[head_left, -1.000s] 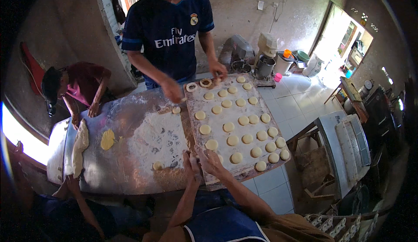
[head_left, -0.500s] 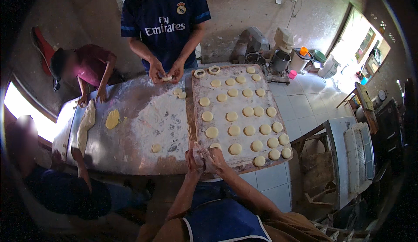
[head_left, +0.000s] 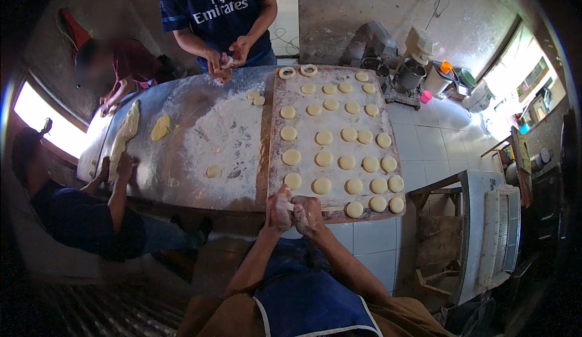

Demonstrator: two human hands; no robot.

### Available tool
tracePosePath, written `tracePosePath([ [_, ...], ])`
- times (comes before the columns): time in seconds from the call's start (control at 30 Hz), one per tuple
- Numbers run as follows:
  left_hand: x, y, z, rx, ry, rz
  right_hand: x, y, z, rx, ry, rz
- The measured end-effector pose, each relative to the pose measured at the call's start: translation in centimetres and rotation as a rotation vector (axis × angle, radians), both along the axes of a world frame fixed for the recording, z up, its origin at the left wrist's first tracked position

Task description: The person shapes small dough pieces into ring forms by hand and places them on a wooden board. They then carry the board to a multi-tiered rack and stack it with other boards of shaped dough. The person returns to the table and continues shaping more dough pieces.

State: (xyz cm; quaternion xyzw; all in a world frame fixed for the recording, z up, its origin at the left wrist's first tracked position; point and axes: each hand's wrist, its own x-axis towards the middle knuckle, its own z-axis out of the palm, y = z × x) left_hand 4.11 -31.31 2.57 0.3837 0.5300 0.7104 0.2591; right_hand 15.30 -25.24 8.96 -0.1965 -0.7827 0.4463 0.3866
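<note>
Over the near left corner of a floured board (head_left: 337, 186), my left hand (head_left: 279, 210) and my right hand (head_left: 307, 214) are closed together around a small piece of dough (head_left: 291, 206). Little of that piece shows between the floury fingers. On the board several flat, pale dough rounds (head_left: 324, 137) lie in loose rows. The round closest to my hands (head_left: 292, 181) lies just past my left fingertips. Two dough rings (head_left: 308, 70) sit at the board's far left corner.
Left of the board, a metal table (head_left: 176, 185) holds spread flour (head_left: 221, 143), a few rounds, a yellow lump (head_left: 160, 128) and a long dough strip (head_left: 125, 132). Three co-workers stand around it, one handling dough opposite. Mixers (head_left: 412, 73) and a wooden-legged stand (head_left: 433, 222) are to the right.
The view has shifted, so the board sits higher. My hands stay together on the dough, turned slightly. The person opposite has spread their hands, and the co-workers at the left have shifted their arms.
</note>
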Motion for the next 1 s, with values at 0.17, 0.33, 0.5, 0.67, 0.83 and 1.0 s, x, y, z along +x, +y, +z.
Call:
tracePosePath([
  [0.17,1.0,-1.0,0.1,-0.066,0.487,0.337,0.8,-1.3,-1.4,0.129,0.079,-0.075],
  [0.33,1.4,-3.0,-1.0,-0.029,0.127,0.205,1.8,-1.6,-1.3,-0.042,-0.013,0.127],
  [0.5,-0.7,-3.3,-0.2,-0.486,0.664,0.512,1.6,-1.4,1.0,-0.487,-0.477,0.032],
  [0.67,-2.0,-3.3,2.4,-0.612,0.789,0.446,3.3,-1.3,1.9,0.016,-0.540,-0.117],
  [0.83,-2.8,-3.7,2.9,-0.676,0.707,0.233,3.8,2.3,-0.4,0.271,-0.664,-0.330],
  [1.0,-3.7,-3.1,2.6,-0.582,0.714,0.217,3.0,4.9,-2.6,0.458,-0.664,-0.431],
])
